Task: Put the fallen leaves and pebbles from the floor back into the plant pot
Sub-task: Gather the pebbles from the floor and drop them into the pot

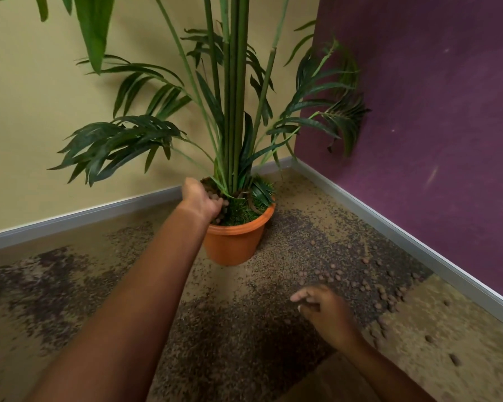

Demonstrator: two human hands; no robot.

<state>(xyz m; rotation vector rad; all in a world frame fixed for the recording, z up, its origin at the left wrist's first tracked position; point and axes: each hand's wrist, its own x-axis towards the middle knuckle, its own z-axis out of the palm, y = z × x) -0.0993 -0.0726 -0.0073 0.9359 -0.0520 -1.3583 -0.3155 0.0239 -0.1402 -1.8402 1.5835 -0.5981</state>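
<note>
The person's left hand (202,200) reaches over the near-left rim of the orange plant pot (234,245), fingers curled down around a small clutch of brown pebbles that look half released onto the green filling. To do this step well, I'd say the hand should sit low inside the rim and open slowly, so nothing bounces out across the carpet (70,285). One pot, one plant (233,111) with a bundle of tall green stems, tucked into the corner where the yellow wall (41,126) meets the purple wall (433,140).

Further right, the right hand (321,310) hovers just above the floor, fingers loosely spread and holding nothing that I can see, though it is blurred. Beyond it lie the scattered pebbles (357,282), strung in a loose band toward the purple wall's skirting; I count roughly forty, too small and blurred for an exact tally. I can't pick out a fallen leaf on the floor.
</note>
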